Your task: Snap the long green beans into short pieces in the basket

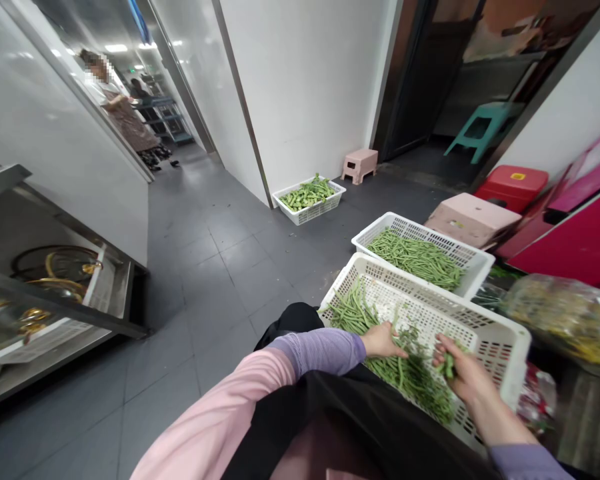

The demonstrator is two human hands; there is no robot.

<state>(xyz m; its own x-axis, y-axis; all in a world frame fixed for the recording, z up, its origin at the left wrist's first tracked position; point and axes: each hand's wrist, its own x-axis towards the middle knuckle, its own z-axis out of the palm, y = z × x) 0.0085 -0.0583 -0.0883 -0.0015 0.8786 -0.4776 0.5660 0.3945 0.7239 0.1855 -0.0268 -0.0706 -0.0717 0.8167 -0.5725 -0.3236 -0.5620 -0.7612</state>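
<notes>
Curled the right hand (464,377) around short green pieces (448,365) above the right part of the near white basket (510,350). Had the left hand (381,340) low among long green beans (351,310) in the middle and left part of that basket, apart from the right hand; could not tell of any firm grip there. Saw finer green stems (430,392) along the near side of the basket, between the 2 hands. Noticed a purple cuff (320,357) at the near left edge of the basket and a pink sleeve (215,413) farther left of it. Found a 2nd white basket (475,277) just beyond the near one, loaded with more green beans (415,257), and a 3rd white basket (313,215), holding cut green vegetables (307,193), farther beyond and to the left. Spotted a clear plastic bag (560,320), yellowish inside, just right of the near basket. Made out a small pink stool (361,163) and a teal stool (483,130), both well beyond the near basket, the teal farther right. Had a metal shelf (95,311) with gold-trimmed lids (34,319) well off to the left of the basket, and a person (130,120) standing far beyond it, also to the left.
</notes>
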